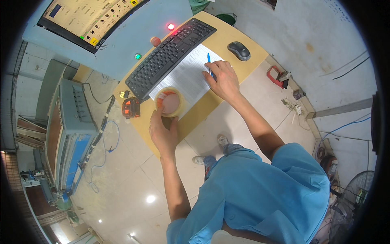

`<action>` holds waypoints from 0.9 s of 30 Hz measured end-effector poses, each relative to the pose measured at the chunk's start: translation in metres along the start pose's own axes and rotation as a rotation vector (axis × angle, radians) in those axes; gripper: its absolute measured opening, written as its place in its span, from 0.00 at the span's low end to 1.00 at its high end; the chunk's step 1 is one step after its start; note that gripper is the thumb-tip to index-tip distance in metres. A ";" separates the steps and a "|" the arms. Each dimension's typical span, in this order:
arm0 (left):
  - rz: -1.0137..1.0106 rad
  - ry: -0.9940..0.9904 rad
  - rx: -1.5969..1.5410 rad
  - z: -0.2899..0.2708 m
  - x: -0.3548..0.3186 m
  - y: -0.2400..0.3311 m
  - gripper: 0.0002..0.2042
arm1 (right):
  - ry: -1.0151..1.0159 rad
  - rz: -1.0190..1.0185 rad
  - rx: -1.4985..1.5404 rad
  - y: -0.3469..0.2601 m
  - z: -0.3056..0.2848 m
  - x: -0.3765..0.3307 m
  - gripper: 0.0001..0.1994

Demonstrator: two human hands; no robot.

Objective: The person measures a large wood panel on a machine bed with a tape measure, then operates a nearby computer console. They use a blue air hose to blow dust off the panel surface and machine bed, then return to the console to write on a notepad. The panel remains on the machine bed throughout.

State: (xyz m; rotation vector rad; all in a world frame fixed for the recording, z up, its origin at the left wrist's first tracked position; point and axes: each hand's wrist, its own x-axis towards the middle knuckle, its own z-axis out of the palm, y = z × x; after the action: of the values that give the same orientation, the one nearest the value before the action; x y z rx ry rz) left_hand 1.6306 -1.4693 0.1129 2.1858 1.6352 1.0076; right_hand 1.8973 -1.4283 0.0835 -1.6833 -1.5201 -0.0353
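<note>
My left hand (163, 132) grips the near edge of a roll of clear yellowish tape (181, 101), its fingers on the left side and its thumb on the near side. The roll rests over the lower left corner of a printed sheet (189, 79) on a tan desk board. Over the right part of that sheet, my right hand (224, 81) has its fingers curled round a blue pen (209, 57), whose upper end points away from me. Part of the pen is hidden by the fingers.
Along the sheet's far side lies a black keyboard (170, 55), with a black mouse (239, 51) to the right. An orange and black tape measure (131, 107) sits at the desk's left edge. Beyond stands a blue console (122, 44) with a screen (87, 18) and lit buttons.
</note>
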 end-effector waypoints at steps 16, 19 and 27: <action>-0.351 0.414 -0.544 -0.053 -0.136 -0.041 0.27 | -0.045 0.042 -0.143 -0.009 -0.002 0.002 0.18; -0.421 0.419 -0.495 -0.069 -0.166 -0.080 0.25 | -0.048 0.180 -0.084 -0.018 0.008 0.004 0.17; -0.608 0.481 -0.538 -0.105 -0.239 -0.178 0.21 | 0.080 0.261 0.214 -0.101 0.024 0.015 0.18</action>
State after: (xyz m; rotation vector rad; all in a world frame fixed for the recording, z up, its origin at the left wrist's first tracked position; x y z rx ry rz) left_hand 1.3951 -1.6476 -0.0010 1.0562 1.7623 1.5924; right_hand 1.8055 -1.4118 0.1312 -1.6722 -1.1913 0.1894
